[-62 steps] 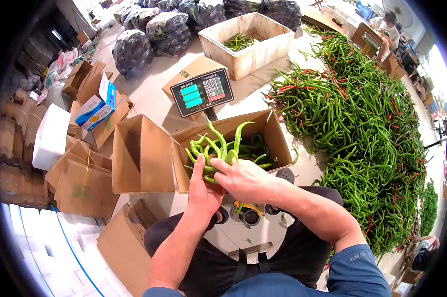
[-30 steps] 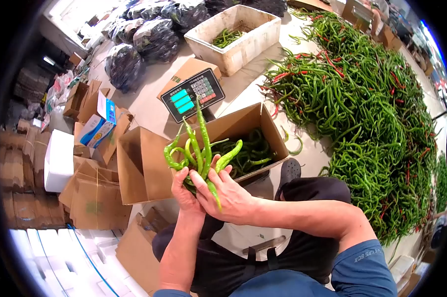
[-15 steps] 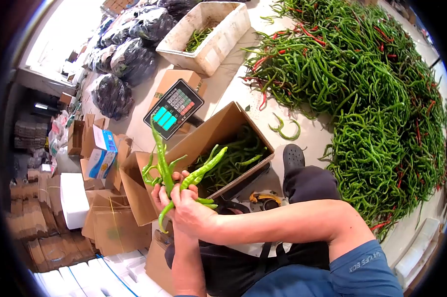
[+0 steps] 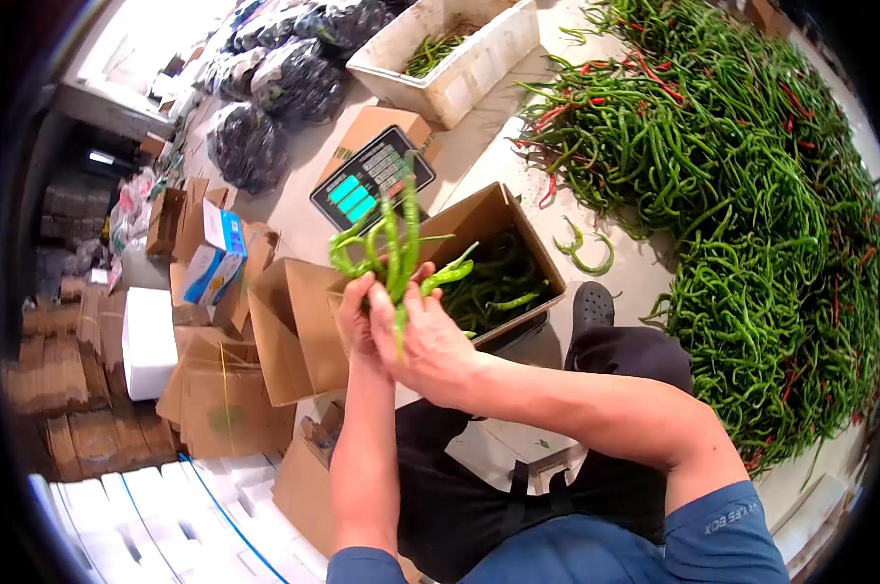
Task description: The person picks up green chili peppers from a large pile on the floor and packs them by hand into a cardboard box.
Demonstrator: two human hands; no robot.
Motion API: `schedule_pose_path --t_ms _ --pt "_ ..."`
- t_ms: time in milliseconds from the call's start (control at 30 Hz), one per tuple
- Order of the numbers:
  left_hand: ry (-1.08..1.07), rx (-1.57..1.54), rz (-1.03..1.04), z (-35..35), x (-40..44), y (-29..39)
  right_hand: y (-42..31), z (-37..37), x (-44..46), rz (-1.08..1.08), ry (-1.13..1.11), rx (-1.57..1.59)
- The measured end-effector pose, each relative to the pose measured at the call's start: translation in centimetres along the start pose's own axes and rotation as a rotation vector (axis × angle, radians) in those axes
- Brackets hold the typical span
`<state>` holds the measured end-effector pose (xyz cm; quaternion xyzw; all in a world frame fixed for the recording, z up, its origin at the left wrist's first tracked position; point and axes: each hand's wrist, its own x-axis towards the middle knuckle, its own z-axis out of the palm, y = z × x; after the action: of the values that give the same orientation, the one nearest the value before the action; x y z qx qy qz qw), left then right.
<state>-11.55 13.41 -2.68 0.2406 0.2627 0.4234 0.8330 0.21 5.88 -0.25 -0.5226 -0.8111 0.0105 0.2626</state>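
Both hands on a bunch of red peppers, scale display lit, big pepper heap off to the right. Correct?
Colour's off: the head view shows the bunch of peppers in the left hand and right hand is green. Scale display lit and big pepper heap to the right both stand.

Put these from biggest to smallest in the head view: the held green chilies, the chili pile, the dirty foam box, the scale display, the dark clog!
1. Chili pile
2. Dirty foam box
3. Held green chilies and scale display: unsure, since the chilies are nearer the camera
4. Dark clog
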Motion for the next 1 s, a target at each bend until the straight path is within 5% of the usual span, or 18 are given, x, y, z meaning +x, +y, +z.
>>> schedule_pose_path --t_ms 267,567,733,833,1000 --pt "0.164 0.284 -0.327 -5.4 0.9 1.4 -1.4 3.5 -1.7 0.117 -0.098 0.044" --pt "0.262 0.881 -0.435 -8.7 2.0 2.3 4.5 -0.6 2.5 0.109 -0.716 0.387" --pt "0.153 1.281 -0.268 -12.0 1.4 1.4 6.7 0.5 0.6 0.065 -0.508 0.42" --pt "0.323 1.588 -0.367 -10.9 1.6 1.6 5.9 -0.5 1.0 -0.011 -0.54 0.375" --pt "0.571 1.831 -0.188 -8.1 0.5 1.5 7.3 -0.1 2.0 0.054 -0.402 0.588"
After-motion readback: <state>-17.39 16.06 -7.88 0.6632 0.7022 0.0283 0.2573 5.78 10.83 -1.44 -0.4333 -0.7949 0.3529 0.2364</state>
